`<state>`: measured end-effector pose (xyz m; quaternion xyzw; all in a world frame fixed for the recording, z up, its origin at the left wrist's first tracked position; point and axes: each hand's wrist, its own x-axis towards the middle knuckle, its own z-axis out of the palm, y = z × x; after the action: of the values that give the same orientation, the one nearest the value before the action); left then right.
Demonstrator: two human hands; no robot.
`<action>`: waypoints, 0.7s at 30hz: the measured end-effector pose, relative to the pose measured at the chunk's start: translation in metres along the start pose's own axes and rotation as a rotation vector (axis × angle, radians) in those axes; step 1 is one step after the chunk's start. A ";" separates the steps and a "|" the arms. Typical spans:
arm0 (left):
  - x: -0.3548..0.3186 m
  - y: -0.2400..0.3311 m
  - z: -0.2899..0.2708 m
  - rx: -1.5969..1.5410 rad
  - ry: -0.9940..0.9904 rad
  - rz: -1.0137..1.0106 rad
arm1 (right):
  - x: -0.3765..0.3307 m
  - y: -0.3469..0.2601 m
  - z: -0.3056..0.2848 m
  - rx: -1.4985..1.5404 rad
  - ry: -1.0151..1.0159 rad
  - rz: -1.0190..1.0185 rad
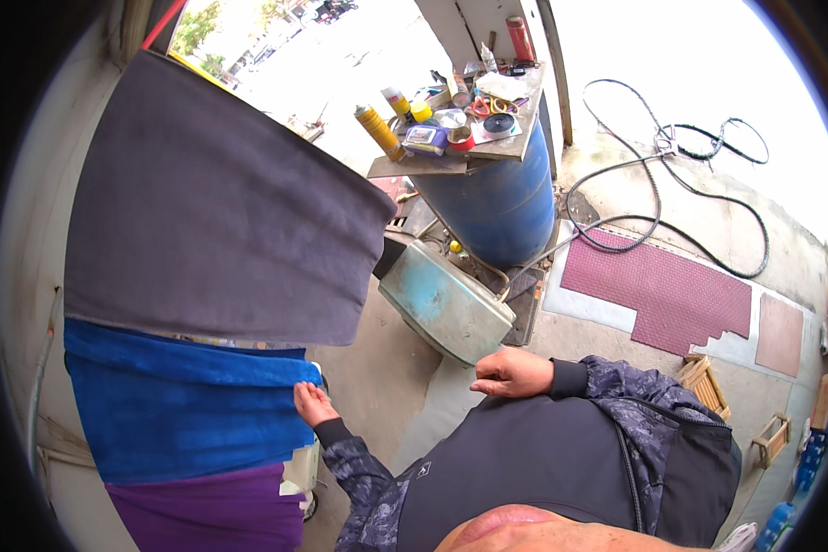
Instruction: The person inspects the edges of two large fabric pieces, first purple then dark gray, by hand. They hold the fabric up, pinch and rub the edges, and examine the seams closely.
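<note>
My left hand (315, 405) is at the right edge of a blue cloth (189, 405), its fingers curled together against that edge. The cloth is spread flat with a shallow ridge running across its upper part. A large dark grey cloth (216, 212) lies beyond it, and a purple cloth (207, 511) on the near side. Held in front of my torso, my right hand (513, 373) is loosely closed, with nothing visible in it.
A blue barrel (497, 212) carries a board crowded with spray cans, tape rolls and scissors (481, 106). Next to it stands a worn metal housing (446, 299). Black hoses (658, 198) loop over the floor at right, near a maroon mat (658, 285) and small wooden stools (704, 386).
</note>
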<state>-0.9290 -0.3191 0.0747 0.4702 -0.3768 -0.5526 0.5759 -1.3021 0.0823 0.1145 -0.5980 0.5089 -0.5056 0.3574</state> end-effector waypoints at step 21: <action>-0.053 -0.080 0.166 0.610 -0.318 0.130 | 0.062 0.035 -0.087 -0.014 -0.102 0.053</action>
<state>-1.1155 -0.2834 0.0479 0.5037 -0.6386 -0.4432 0.3768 -1.3969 0.0222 0.1169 -0.6120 0.5092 -0.4612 0.3919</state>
